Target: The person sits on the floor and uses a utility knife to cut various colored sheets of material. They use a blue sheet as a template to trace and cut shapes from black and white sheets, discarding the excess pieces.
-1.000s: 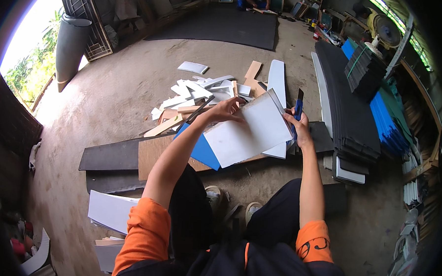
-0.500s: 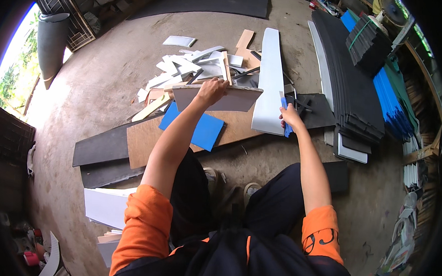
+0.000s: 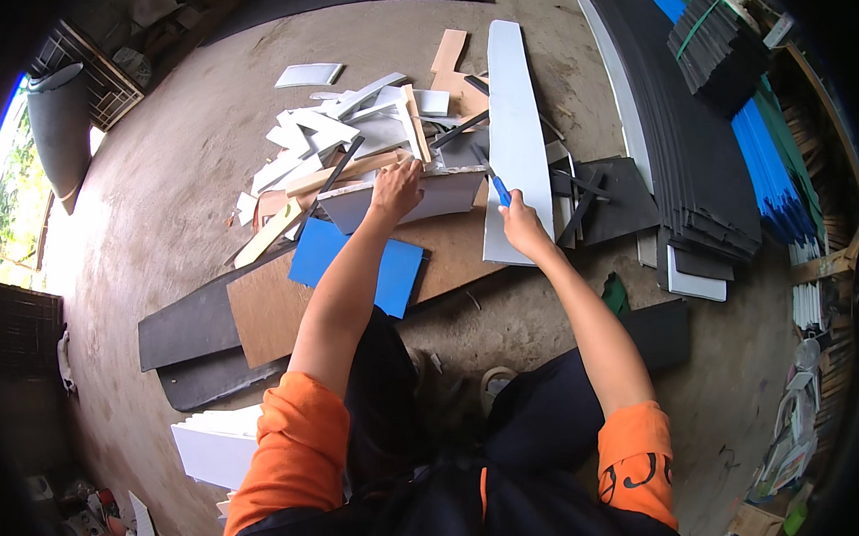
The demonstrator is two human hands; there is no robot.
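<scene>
My left hand (image 3: pixel 398 187) is closed over the top edge of a grey-white foam board (image 3: pixel 356 203), which stands tilted on its long side. In my right hand (image 3: pixel 525 224) is a blue-handled knife (image 3: pixel 500 189); its dark blade points up and left, close to the board's right end. Just beyond my left hand lies a heap of white offcut strips (image 3: pixel 311 133) with a few tan and black ones. A blue board piece (image 3: pixel 401 272) rests under my left forearm, on a brown wooden board (image 3: pixel 265 304). Right of the knife, a long white board (image 3: pixel 521 109) lies pointing away from me.
Black sheets (image 3: pixel 647 115) are stacked at the right, with blue sheets (image 3: pixel 774 178) beside them. Dark boards (image 3: pixel 183 320) lie at the left under the wooden one. White pieces (image 3: pixel 213 445) stand by my left sleeve. A green scrap (image 3: pixel 616 293) lies near my right knee.
My right hand has moved left with the knife, from beside the long white board to near the right end of the foam board. My left hand still grips the board. The head view has shifted.
</scene>
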